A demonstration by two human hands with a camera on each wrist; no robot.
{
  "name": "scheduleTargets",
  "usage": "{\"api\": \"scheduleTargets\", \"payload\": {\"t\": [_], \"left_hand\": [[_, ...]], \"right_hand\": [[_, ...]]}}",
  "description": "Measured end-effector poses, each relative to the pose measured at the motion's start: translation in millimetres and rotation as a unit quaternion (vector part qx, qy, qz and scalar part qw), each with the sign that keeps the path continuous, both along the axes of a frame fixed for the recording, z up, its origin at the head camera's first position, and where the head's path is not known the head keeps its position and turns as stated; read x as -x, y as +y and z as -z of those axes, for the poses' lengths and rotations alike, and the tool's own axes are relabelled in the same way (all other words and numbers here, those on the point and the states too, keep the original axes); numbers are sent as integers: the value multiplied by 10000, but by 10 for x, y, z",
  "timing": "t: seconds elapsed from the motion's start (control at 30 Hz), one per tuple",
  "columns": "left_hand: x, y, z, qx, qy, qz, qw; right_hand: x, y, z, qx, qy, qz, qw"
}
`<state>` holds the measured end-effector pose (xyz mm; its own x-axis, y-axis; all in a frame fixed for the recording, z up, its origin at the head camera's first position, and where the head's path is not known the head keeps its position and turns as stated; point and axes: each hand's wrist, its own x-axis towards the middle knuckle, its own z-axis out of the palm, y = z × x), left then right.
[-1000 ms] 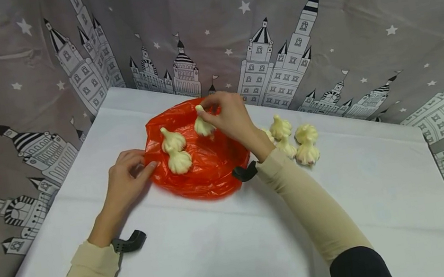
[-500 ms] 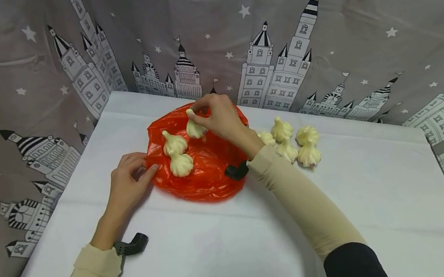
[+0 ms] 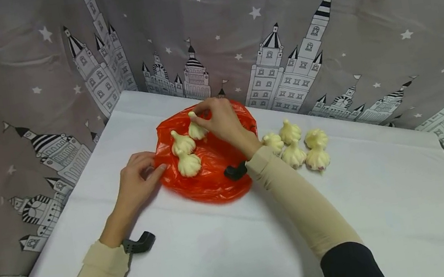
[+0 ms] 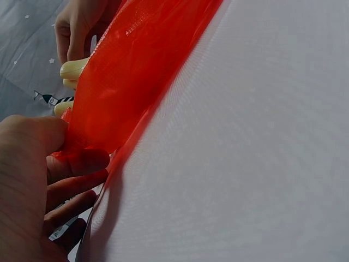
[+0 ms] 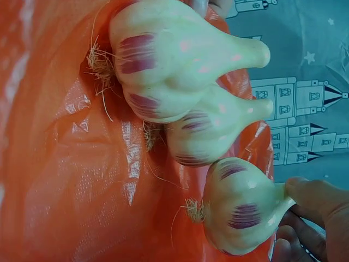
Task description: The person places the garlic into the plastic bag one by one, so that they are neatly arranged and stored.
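Observation:
A red plastic bag [image 3: 224, 181] lies on the white table, its near-left edge pinched between the thumb and fingers of my left hand [image 3: 138, 178]. Two garlic bulbs [image 3: 188, 165] rest on the bag, one behind the other. By its stem, my right hand [image 3: 221, 118] pinches a third garlic bulb [image 5: 242, 210] over the bag, close beside those two. Purple streaks and dry roots show on the bulbs in the right wrist view. The left wrist view has the bag edge between thumb and index finger [image 4: 82, 161], the other fingers behind it.
Several more garlic bulbs [image 3: 316, 139] stand grouped on the white table [image 3: 385, 190] to the right of the bag. A grey curtain [image 3: 194, 13] printed with castles and stars hangs behind the table and along its sides.
My right hand has moved left with its garlic bulb, bringing it beside the two on the bag. The left hand keeps its hold on the bag's edge. The head view has shifted slightly.

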<state>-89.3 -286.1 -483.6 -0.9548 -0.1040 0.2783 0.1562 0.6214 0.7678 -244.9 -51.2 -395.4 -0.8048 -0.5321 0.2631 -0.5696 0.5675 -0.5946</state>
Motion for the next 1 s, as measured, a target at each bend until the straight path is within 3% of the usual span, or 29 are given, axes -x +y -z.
{"api": "scheduleTargets", "payload": {"t": [0.3, 0.57, 1.0], "left_hand": [[17, 25, -16, 50, -234, -40, 9997], [-14, -1, -25, 25, -202, -21, 9998], [-17, -10, 1, 54, -236, -25, 9997]], "right_hand": [[12, -48, 78, 120, -63, 34, 9999], [-7, -120, 143, 108, -137, -26, 9998], [-144, 12, 24, 381, -24, 16, 9993]]}}
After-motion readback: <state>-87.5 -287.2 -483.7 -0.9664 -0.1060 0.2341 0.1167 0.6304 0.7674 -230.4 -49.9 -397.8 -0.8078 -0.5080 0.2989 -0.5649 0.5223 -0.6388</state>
